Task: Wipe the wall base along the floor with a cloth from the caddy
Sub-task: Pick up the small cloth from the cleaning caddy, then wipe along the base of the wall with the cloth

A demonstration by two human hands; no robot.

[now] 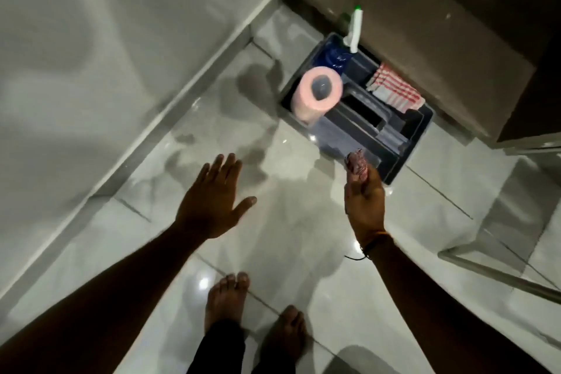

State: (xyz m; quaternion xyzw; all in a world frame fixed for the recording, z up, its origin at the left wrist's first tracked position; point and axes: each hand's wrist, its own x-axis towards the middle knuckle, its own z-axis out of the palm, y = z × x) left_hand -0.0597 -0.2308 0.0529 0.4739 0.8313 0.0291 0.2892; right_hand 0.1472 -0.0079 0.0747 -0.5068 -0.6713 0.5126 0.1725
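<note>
A dark blue caddy (394, 158) stands on the glossy tiled floor by a brown cabinet. In it lie a red-and-white striped cloth (394, 89), a pink paper roll (317, 91) and a blue spray bottle (335, 56) with a white trigger. My right hand (362, 197) is closed around a small bunched reddish cloth (358, 162), held just over the caddy's near corner. My left hand (212, 200) hovers flat over the floor with fingers spread, holding nothing. The grey wall base (170, 118) runs diagonally along the floor to the left of both hands.
A brown cabinet (425, 24) rises behind the caddy. My two bare feet (227, 297) stand on the tiles at the bottom centre. A glass or metal-edged panel (498, 276) sits at the right. The white wall (91, 39) fills the left side.
</note>
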